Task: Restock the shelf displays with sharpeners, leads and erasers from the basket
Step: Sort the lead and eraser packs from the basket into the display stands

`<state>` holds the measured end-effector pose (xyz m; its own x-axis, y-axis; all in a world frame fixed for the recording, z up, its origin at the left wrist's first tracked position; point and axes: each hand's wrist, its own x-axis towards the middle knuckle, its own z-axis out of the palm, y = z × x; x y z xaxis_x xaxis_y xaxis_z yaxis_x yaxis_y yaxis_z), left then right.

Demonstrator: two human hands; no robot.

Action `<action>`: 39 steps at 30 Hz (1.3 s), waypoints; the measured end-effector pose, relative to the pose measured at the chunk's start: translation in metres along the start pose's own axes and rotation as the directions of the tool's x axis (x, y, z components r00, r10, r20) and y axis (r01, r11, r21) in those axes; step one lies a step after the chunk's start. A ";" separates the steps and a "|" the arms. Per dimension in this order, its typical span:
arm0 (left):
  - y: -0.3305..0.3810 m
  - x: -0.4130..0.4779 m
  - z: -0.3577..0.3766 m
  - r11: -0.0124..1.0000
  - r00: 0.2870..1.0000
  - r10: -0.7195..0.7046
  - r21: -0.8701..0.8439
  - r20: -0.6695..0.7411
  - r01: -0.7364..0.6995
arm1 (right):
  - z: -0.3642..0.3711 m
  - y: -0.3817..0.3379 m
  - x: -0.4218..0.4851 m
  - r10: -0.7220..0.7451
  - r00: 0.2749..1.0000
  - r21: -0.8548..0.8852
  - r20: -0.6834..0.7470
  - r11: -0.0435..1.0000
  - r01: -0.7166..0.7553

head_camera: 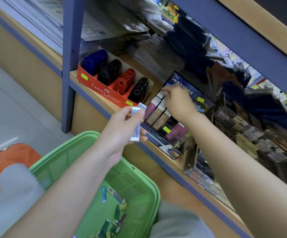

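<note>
**Two bare hands restock a stationery shelf above a green basket**

Nearest the viewer, a green slotted plastic basket sits low in the picture, below the shelf edge. Small slim packs in green, blue and yellow lie loose on its floor.

Above the basket, the left hand is raised in front of the shelf. Its thumb and fingers are curled round a few slim, clear bluish lead cases, which stand roughly upright in its grip.

Further in and to the right, the right hand reaches into a black tiered display box printed HI-POLYMER. Its fingers are bent, with the tips at the tops of the rear row of small purple and brown packs that fill the display. Motion blur makes it impossible to tell whether the hand pinches a pack or only touches the row.

Left of that display, on the same wooden shelf with a blue edge, stands a red cardboard tray marked FABER-CASTELL. It holds rows of blue, black and red plastic sharpeners.

Behind, the shelf is crowded with blurred dark packets
</note>
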<state>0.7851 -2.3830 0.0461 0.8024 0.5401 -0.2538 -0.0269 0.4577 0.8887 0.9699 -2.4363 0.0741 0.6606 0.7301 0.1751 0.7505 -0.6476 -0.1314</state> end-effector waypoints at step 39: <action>-0.037 -0.005 0.030 0.964 0.984 -0.073 0.266 0.165 0.027 | -0.041 0.049 -0.136 0.310 0.950 0.601 0.016 0.757 -0.257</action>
<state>0.8002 -2.4242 0.0262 0.8898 0.3810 -0.2513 0.1541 0.2676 0.9511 0.9159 -2.5765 0.0839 0.8611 0.4963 0.1103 0.4086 -0.5466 -0.7309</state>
